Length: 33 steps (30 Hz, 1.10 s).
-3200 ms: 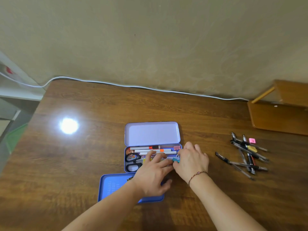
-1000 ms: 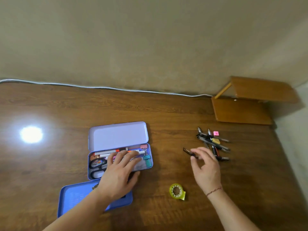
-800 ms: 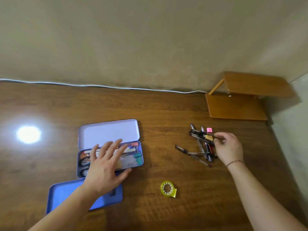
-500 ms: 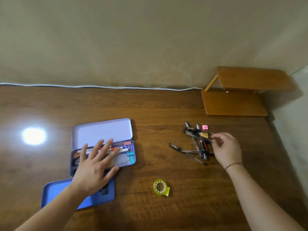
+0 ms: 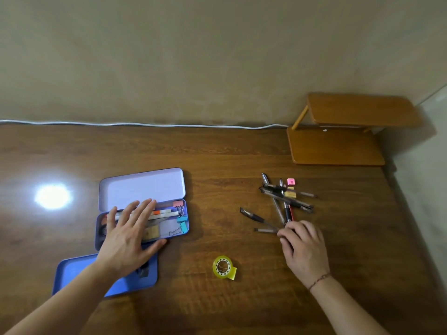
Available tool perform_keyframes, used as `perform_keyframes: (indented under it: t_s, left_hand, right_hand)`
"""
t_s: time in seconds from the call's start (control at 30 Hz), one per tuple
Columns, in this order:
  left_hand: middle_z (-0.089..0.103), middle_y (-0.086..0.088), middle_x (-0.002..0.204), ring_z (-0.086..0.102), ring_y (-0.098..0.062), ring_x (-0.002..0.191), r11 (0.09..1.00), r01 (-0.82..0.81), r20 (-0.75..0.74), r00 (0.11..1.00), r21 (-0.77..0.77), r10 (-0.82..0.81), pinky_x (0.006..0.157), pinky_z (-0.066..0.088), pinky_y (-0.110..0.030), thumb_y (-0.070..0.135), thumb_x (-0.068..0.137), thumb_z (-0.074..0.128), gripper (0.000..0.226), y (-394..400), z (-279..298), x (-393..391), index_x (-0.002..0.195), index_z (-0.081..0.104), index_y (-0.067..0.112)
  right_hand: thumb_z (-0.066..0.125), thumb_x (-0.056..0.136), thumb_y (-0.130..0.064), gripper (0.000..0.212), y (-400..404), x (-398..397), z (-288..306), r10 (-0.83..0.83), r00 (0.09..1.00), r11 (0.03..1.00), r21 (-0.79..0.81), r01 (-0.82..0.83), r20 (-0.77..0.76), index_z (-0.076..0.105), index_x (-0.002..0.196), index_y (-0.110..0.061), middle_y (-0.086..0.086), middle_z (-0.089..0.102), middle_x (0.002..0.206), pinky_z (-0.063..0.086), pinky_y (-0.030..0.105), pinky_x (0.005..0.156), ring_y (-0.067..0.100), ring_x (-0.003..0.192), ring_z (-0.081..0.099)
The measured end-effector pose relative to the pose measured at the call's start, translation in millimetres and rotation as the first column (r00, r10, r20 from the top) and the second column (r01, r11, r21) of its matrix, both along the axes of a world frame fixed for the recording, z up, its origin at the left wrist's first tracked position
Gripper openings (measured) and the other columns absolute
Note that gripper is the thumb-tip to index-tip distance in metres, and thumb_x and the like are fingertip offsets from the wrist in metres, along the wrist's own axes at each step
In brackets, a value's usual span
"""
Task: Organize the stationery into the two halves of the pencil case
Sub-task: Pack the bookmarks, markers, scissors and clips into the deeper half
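Observation:
The lilac pencil case (image 5: 141,187) lies open, its lower tray (image 5: 173,234) holding markers, scissors and binder clips. A separate blue half (image 5: 72,274) lies in front of it. My left hand (image 5: 128,235) rests flat on the tray with fingers spread and straight. To the right, several dark pens (image 5: 285,199) lie in a loose pile with a pink eraser (image 5: 291,182) and a yellow eraser (image 5: 290,194). My right hand (image 5: 304,247) sits at the near end of the pile, fingers curled over the pen ends.
A yellow tape roll (image 5: 223,267) lies on the wooden table (image 5: 217,153) between my hands. A small wooden shelf (image 5: 338,131) stands at the back right by the wall. A white cable (image 5: 145,124) runs along the table's far edge.
My right hand left the case, reached to the pens, then drew back from the pile's far side to its near end. The left hand stayed flat on the case.

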<state>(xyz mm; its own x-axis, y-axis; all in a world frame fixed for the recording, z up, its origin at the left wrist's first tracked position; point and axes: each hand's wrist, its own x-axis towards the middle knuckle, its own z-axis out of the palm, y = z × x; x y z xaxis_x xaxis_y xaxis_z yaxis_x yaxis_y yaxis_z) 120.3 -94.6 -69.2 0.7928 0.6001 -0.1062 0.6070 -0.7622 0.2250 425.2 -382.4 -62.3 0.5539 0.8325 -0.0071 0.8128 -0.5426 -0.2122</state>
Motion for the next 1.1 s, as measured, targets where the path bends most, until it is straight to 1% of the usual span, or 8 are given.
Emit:
perform_keyframes:
  t_s: [0.23, 0.3, 0.4, 0.47, 0.67, 0.83, 0.97, 1.1]
  left_hand:
    - [0.041, 0.002, 0.152, 0.032, -0.027, 0.142, 1.0, 0.003, 0.037, 0.999, -0.027, -0.002, 0.116, 0.009, -0.055, 0.079, 0.08, 0.038, 0.09, -10, 0, 18, 0.151, 0.027, 0.024]
    - [0.04, 0.004, 0.152, 0.03, -0.025, 0.143, 0.999, 0.003, 0.043, 0.999, -0.034, -0.002, 0.117, 0.008, -0.055, 0.078, 0.078, 0.041, 0.091, -14, 0, 24, 0.151, 0.026, 0.025]
    - [0.039, 0.005, 0.152, 0.028, -0.024, 0.144, 0.999, 0.002, 0.056, 0.998, -0.053, 0.001, 0.117, 0.007, -0.054, 0.076, 0.077, 0.046, 0.092, -21, 0, 29, 0.151, 0.023, 0.027]
    - [0.038, 0.007, 0.153, 0.025, -0.022, 0.146, 0.996, 0.008, 0.071, 0.997, -0.085, -0.002, 0.118, 0.004, -0.053, 0.075, 0.076, 0.049, 0.095, -23, 0, 29, 0.152, 0.018, 0.028]
    - [0.009, 0.014, 0.162, 0.0, -0.013, 0.15, 0.993, 0.064, 0.059, 0.997, -0.099, -0.058, 0.12, -0.004, -0.053, 0.076, 0.077, 0.047, 0.097, -21, 2, 16, 0.154, 0.003, 0.035]
    - [0.021, 0.011, 0.16, 0.014, -0.019, 0.149, 0.994, 0.093, 0.126, 0.988, -0.058, -0.085, 0.118, 0.001, -0.055, 0.066, 0.083, 0.05, 0.08, -22, 2, 5, 0.152, 0.02, 0.037]
    - [0.017, 0.008, 0.162, 0.012, -0.024, 0.15, 0.982, 0.185, 0.068, 0.98, 0.028, -0.187, 0.115, 0.002, -0.061, 0.065, 0.088, 0.042, 0.068, -24, -2, 9, 0.149, 0.029, 0.039]
    - [0.02, 0.007, 0.162, 0.014, -0.024, 0.149, 0.985, 0.171, 0.118, 0.978, 0.017, -0.172, 0.116, 0.005, -0.061, 0.063, 0.09, 0.043, 0.062, -26, -3, 7, 0.146, 0.036, 0.036]
  right_hand:
    - [0.066, 0.08, -0.025, 0.015, 11, 3, 11, -0.053, 0.998, 0.997, 0.051, 0.054, -0.027, 0.068, 0.095, -0.027, -0.006, 0.056, 0.108, 0.046, 0.04, 0.089, 0.018, 0.109, 0.047]
    - [0.061, 0.082, -0.037, 0.018, 19, -12, 21, 0.064, 0.996, 0.996, 0.064, -0.061, -0.056, 0.067, 0.098, -0.029, -0.008, 0.056, 0.107, 0.047, 0.041, 0.089, 0.016, 0.108, 0.048]
    - [0.049, 0.075, -0.071, 0.05, 28, -61, 25, 0.262, 0.958, 0.958, -0.09, -0.273, -0.12, 0.061, 0.106, -0.034, -0.014, 0.058, 0.105, 0.049, 0.036, 0.083, 0.012, 0.101, 0.052]
    - [0.044, 0.067, -0.081, 0.072, 29, -94, 19, 0.237, 0.955, 0.932, -0.236, -0.275, -0.176, 0.052, 0.122, -0.036, -0.015, 0.057, 0.116, 0.047, 0.038, 0.089, 0.013, 0.109, 0.051]
    - [0.054, 0.089, -0.045, 0.06, 21, -111, 19, 0.086, 0.913, 0.967, -0.188, -0.173, -0.398, 0.027, 0.141, -0.037, -0.021, 0.044, 0.129, 0.029, 0.03, 0.111, 0.004, 0.128, 0.033]
    - [0.069, 0.081, -0.016, 0.055, 20, -89, 45, -0.122, 0.831, 0.99, -0.121, 0.067, -0.543, 0.046, 0.125, -0.037, -0.029, 0.041, 0.111, 0.042, 0.011, 0.086, -0.006, 0.101, 0.048]
    - [0.072, 0.075, 0.0, 0.058, 40, -70, 64, -0.228, 0.764, 0.965, -0.036, 0.259, -0.604, 0.055, 0.121, -0.031, -0.012, 0.053, 0.102, 0.053, 0.023, 0.084, 0.004, 0.093, 0.056]
    - [0.07, 0.08, -0.009, 0.043, 92, -86, 69, -0.136, 0.73, 0.966, 0.074, 0.248, -0.67, 0.058, 0.107, -0.041, -0.015, 0.064, 0.103, 0.056, 0.025, 0.082, 0.001, 0.096, 0.062]
